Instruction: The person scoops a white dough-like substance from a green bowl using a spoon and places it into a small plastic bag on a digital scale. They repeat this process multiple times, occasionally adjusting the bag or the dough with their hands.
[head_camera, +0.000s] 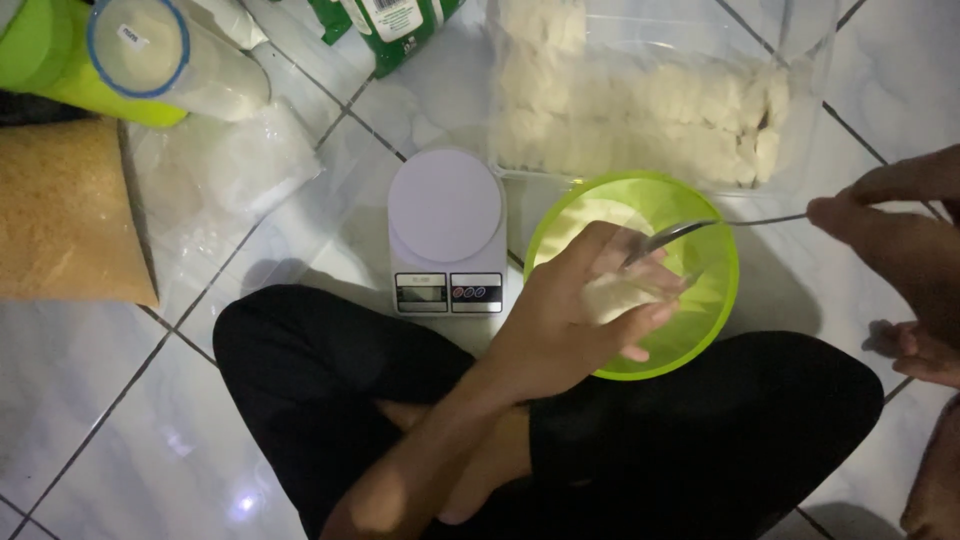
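I sit cross-legged in black trousers on a white tiled floor. My left hand (585, 310) reaches over a lime-green bowl (715, 300) and holds a soft white piece (610, 297) in its fingers. My right hand (890, 235), at the right edge, pinches the handle of a metal spoon (690, 230). The spoon's head hovers over the bowl, just above my left fingers. Pale whitish stuff lines the inside of the bowl.
A white digital kitchen scale (445, 215) stands left of the bowl. Behind it is a clear tub (800, 60) with stacked white pieces. At far left lie a bag of brown crumbs (60, 210), a green canister (40, 60), clear bags (225, 165) and a green packet (400, 30). Bare skin (915, 350) shows at the right edge; whose, I cannot tell.
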